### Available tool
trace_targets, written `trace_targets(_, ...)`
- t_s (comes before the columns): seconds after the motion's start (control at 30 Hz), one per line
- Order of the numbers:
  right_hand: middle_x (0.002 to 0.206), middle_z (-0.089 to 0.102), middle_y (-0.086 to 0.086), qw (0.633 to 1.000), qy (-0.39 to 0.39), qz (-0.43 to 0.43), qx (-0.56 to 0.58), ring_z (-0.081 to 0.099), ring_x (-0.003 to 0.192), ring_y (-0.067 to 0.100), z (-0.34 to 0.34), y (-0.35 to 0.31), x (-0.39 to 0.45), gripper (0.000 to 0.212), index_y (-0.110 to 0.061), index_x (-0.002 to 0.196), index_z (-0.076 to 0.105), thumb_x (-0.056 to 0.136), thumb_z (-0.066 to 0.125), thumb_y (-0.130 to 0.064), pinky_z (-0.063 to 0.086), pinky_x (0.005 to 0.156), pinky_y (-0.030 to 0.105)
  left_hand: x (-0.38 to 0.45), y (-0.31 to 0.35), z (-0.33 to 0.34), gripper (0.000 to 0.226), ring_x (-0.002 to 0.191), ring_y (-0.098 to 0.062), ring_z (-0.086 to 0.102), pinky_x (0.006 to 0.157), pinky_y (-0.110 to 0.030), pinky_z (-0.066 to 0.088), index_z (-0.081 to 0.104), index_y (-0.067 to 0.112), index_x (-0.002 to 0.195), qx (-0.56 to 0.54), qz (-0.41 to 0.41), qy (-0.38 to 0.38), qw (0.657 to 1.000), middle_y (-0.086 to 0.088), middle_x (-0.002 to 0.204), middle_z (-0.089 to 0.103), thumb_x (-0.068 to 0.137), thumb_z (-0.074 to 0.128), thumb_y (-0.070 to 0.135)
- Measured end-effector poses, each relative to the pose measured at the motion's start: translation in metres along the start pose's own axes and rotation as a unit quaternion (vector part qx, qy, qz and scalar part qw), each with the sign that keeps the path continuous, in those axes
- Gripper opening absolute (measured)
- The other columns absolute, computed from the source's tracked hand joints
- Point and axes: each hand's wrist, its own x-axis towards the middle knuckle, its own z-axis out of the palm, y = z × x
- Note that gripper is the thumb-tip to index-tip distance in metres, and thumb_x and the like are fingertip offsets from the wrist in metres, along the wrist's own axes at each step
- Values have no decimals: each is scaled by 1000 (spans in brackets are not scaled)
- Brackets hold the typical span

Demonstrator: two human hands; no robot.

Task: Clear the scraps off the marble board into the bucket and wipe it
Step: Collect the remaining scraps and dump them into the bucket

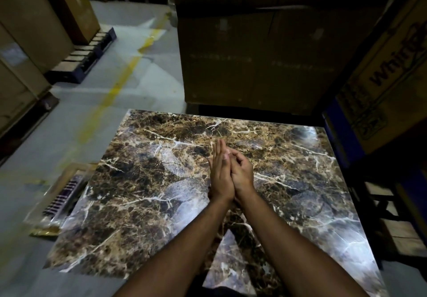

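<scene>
Forearms are stretched over the marble board (143, 195). No scraps are seen on it, so clearing is judged done; wiping cannot be judged. Above its middle the left hand (220, 176), fingers straight, is pressed against the right hand (241, 172), fingers curled; nothing is held. No bucket is seen; at 9 o'clock a blurred box (60, 195) lies on the floor.

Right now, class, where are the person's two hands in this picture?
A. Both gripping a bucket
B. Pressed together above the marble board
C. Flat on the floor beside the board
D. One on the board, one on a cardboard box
B: the left hand and the right hand meet palm to palm above the middle of the marble board, touching neither a box nor a bucket.
</scene>
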Motion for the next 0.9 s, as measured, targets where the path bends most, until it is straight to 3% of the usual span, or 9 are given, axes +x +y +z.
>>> trace_targets(0.1, 97, 73, 9, 1000, 17, -9, 8, 70, 95, 25, 2, -12, 0, 12, -7, 96, 66, 102, 56, -11, 55, 81, 28, 9, 9, 2, 61, 153, 0, 8, 126, -37, 4, 17, 34, 156, 36, 16, 35, 999, 22, 161, 9, 100, 20, 58)
trace_targets(0.17, 91, 71, 11, 1000, 27, -12, 10, 68, 87, 24, 4, -18, 1, 16, -10, 90, 65, 103, 55, -12, 54, 78, 31, 11, 13, -1, 59, 151, -6, 18, 124, -34, 14, 29, 34, 155, 35, -2, 39, 999, 17, 162, 21, 99, 27, 51)
trace_targets(0.23, 86, 68, 6, 1000, 18, -20, 3, 65, 82, 20, 8, -21, 2, 21, -15, 87, 64, 104, 52, -14, 51, 74, 28, 14, 17, -6, 54, 141, -9, 38, 114, -29, 30, 47, 35, 146, 13, -8, 37, 999, 8, 155, 43, 97, 31, 51)
trace_targets(0.37, 82, 71, 4, 998, 42, -37, 16, 67, 80, 20, 17, -31, 12, 22, -16, 87, 68, 104, 55, -23, 54, 70, 33, 22, 31, -14, 40, 109, 9, 60, 88, -10, 46, 65, 26, 128, -70, -17, 55, 996, 5, 127, 65, 101, 41, 43)
trace_targets(0.57, 106, 75, 10, 996, 62, 50, 47, 70, 103, 34, -6, -11, 35, 26, -26, 101, 72, 92, 66, -49, 56, 94, 57, 37, 17, -47, 40, 125, -14, 57, 101, -32, 44, 64, 28, 120, -166, -66, 92, 979, -3, 136, 63, 110, 26, 36)
trace_targets(0.7, 99, 71, 13, 984, 108, 117, 83, 70, 85, 29, -43, 9, 36, 33, -13, 116, 65, 97, 65, -40, 59, 77, 40, 33, -34, -86, 30, 128, -24, 54, 89, -27, 41, 62, 27, 123, -64, -121, 66, 988, -6, 140, 59, 109, 37, 33)
trace_targets(0.77, 102, 71, 18, 976, 133, 137, 107, 71, 88, 34, -61, 22, 38, 50, -9, 124, 62, 90, 71, -45, 60, 77, 45, 22, -67, -103, 31, 128, -27, 55, 85, -26, 45, 57, 24, 132, 43, -138, 13, 989, -8, 141, 57, 103, 54, 33)
trace_targets(0.83, 109, 73, 19, 969, 144, 149, 137, 71, 100, 39, -85, 51, 50, 54, -16, 117, 66, 79, 79, -52, 56, 89, 60, 10, -95, -116, 60, 128, -27, 54, 96, -34, 48, 49, 27, 143, 164, -133, -53, 976, -7, 143, 52, 90, 69, 47)
trace_targets(0.9, 100, 74, 14, 960, 163, 154, 168, 72, 95, 38, -97, 53, 46, 31, -18, 102, 67, 86, 75, -44, 56, 87, 59, 2, -113, -117, 85, 139, -26, 40, 110, -41, 39, 33, 28, 153, 282, -100, -122, 946, -7, 152, 40, 82, 73, 54)
